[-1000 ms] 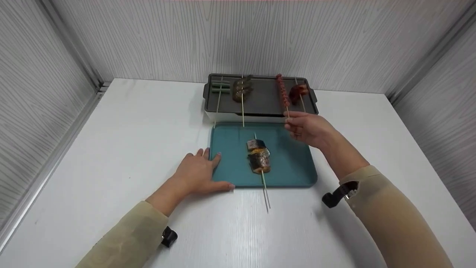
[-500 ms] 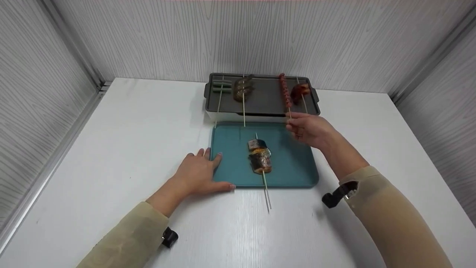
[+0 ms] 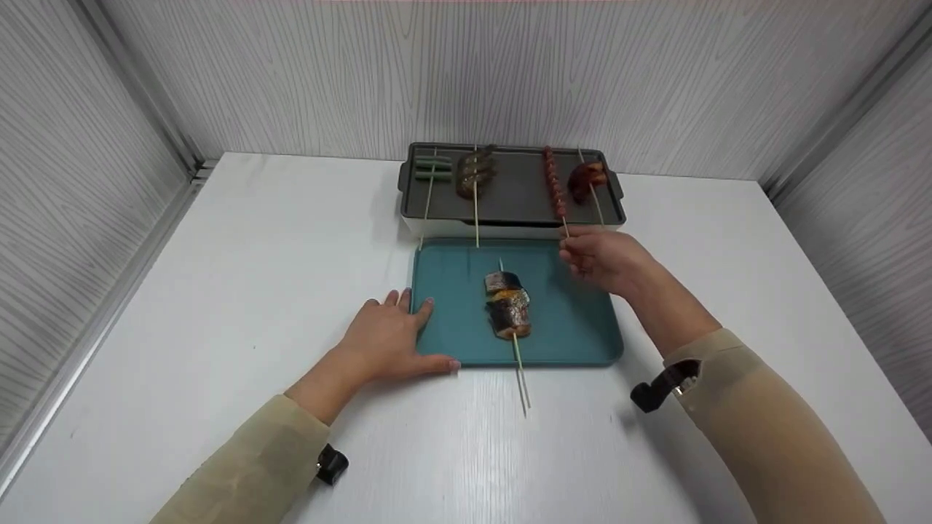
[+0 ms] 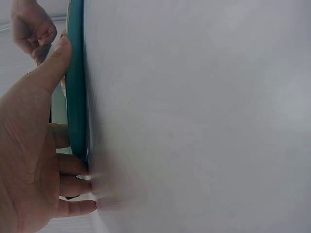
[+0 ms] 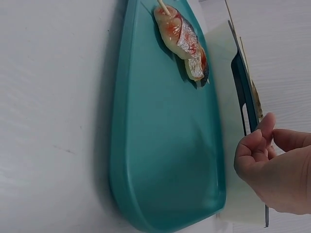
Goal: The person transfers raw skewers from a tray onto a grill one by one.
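My right hand (image 3: 604,258) pinches the bare lower stick of a skewer of small red pieces (image 3: 554,182), which lies over the right part of the dark grill pan (image 3: 518,182). In the right wrist view, the right hand (image 5: 277,165) has its thumb and fingertips together beside the pan's edge. My left hand (image 3: 386,338) rests spread at the near-left corner of a teal tray (image 3: 568,327), thumb along its front edge. The left wrist view shows the left fingers mostly straight against the tray's side (image 4: 77,97). A fish-chunk skewer (image 3: 508,313) lies on the tray, its stick past the front edge.
On the pan lie a skewer of green pieces (image 3: 433,175), a brown shrimp-like skewer (image 3: 475,177) and a dark red skewer (image 3: 587,182) at the right. Their sticks overhang the pan's front. White panels (image 3: 466,80) stand behind and on both sides.
My right hand has moved slightly toward me, drawing the red skewer a little down the pan. The left hand and the tray hold their place.
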